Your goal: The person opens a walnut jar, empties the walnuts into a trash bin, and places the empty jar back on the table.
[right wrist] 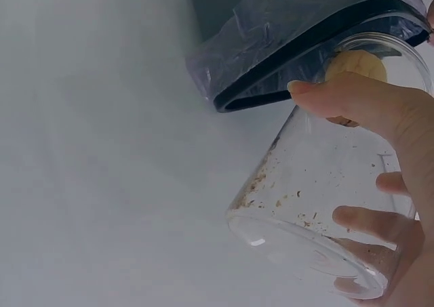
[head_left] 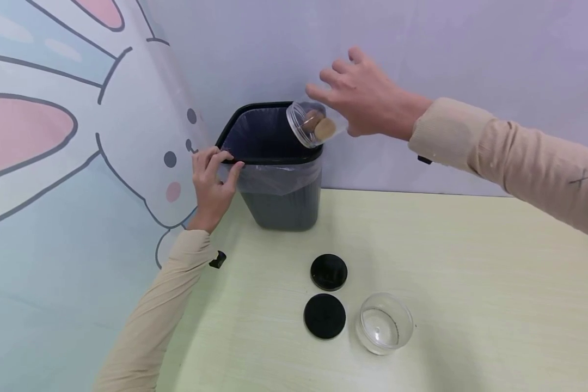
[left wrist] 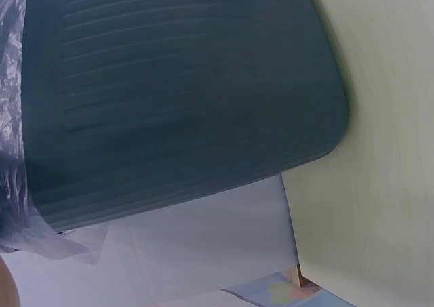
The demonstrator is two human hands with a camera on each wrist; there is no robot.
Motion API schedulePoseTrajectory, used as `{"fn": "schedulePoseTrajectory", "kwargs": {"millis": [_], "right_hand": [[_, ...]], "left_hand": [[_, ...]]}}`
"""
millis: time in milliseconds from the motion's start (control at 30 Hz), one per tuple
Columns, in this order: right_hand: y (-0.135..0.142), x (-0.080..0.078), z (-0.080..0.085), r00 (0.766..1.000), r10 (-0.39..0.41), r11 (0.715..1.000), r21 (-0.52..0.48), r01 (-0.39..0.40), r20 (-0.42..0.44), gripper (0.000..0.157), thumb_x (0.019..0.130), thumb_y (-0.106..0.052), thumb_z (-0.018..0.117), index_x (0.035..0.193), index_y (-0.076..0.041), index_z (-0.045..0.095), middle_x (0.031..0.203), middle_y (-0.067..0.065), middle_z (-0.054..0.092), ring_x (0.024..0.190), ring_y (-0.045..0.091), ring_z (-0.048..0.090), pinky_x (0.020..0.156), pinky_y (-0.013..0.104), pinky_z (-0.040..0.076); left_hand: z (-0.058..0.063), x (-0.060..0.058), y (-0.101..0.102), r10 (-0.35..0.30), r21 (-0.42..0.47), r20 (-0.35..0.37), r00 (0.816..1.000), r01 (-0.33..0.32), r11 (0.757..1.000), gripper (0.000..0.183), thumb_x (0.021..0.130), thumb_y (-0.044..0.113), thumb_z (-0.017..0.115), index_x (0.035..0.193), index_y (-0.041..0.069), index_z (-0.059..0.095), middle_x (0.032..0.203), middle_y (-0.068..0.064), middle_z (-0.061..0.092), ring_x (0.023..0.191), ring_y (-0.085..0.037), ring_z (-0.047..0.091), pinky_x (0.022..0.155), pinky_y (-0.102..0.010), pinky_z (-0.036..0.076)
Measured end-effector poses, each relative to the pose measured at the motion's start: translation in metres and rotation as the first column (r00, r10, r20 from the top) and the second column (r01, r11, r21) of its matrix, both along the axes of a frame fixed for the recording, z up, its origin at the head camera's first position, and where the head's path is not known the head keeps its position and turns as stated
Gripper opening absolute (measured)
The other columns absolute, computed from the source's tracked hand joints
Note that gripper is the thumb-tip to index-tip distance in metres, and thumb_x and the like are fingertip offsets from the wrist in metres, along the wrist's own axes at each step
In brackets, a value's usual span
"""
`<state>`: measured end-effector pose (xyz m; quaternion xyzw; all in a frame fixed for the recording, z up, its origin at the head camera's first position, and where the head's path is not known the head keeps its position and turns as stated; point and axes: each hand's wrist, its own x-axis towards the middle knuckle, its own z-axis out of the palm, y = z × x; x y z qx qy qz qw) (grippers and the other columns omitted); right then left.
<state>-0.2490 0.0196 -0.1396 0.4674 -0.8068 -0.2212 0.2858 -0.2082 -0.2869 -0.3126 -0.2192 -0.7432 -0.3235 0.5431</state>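
Observation:
At the back left stands a dark trash bin (head_left: 286, 209) with a black rim and a translucent liner folded over it. My left hand (head_left: 212, 182) grips the bin's near left rim, fingers over the edge. My right hand (head_left: 367, 98) holds a clear jar (head_left: 298, 126) tipped mouth-down over the bin's right side. Two round, cookie-like pieces, one a pale brown disc (head_left: 325, 129), sit near the jar's mouth. The right wrist view shows brown crumbs on the jar wall (right wrist: 291, 192) and my thumb across it. In the left wrist view, the bin's side (left wrist: 190, 104) fills much of the frame.
Two round black lids (head_left: 329, 271) (head_left: 325, 316) lie on the pale table (head_left: 470, 261) in front of the bin. To their right stands an uncovered clear container (head_left: 385, 324). A wall (head_left: 495, 65) rises behind, and a rabbit-patterned panel (head_left: 39, 283) runs along the left.

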Motion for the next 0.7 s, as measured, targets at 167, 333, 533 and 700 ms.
{"fn": "schedulePoseTrajectory", "kwargs": {"millis": [167,333,533,700], "right_hand": [[-0.0012,0.0002,0.0001,0.999,0.006,0.999,0.035,-0.004,-0.050,0.086,0.059,-0.017,0.083,0.133,-0.004,0.042,0.111,0.025,0.053,0.092,0.040,0.049,0.087,0.055,0.036],[-0.0041,0.0014,0.0016,0.995,-0.011,0.997,0.077,0.019,-0.100,0.082,0.063,-0.016,0.081,0.134,-0.003,0.041,0.116,0.027,0.051,0.097,0.041,0.048,0.090,0.054,0.035],[-0.0063,0.0012,0.0012,0.991,-0.003,0.994,0.106,0.017,-0.131,0.083,0.063,-0.019,0.081,0.134,-0.004,0.041,0.117,0.028,0.051,0.100,0.042,0.049,0.089,0.052,0.035],[-0.0067,-0.0001,0.0010,0.991,0.003,0.995,0.097,0.010,-0.136,0.081,0.063,-0.017,0.080,0.134,-0.003,0.042,0.117,0.028,0.049,0.099,0.043,0.050,0.088,0.050,0.036]], "left_hand": [[-0.0009,0.0000,-0.0006,0.011,-0.003,0.005,1.000,-0.011,1.000,0.020,0.079,0.009,0.077,0.093,0.002,0.064,0.097,-0.015,0.055,0.096,-0.035,0.045,0.088,-0.043,0.035],[-0.0004,0.0005,-0.0004,0.011,-0.002,0.008,1.000,-0.011,1.000,0.020,0.079,0.010,0.076,0.093,0.002,0.064,0.097,-0.015,0.055,0.096,-0.034,0.045,0.087,-0.043,0.035],[-0.0006,0.0014,0.0002,0.004,0.000,0.007,1.000,-0.004,1.000,0.021,0.078,0.008,0.077,0.093,0.002,0.064,0.097,-0.015,0.055,0.096,-0.035,0.045,0.087,-0.043,0.035],[-0.0008,0.0020,0.0008,-0.002,0.002,0.003,1.000,0.002,1.000,0.021,0.077,0.007,0.077,0.093,0.002,0.064,0.098,-0.015,0.055,0.097,-0.035,0.045,0.089,-0.043,0.035]]}}
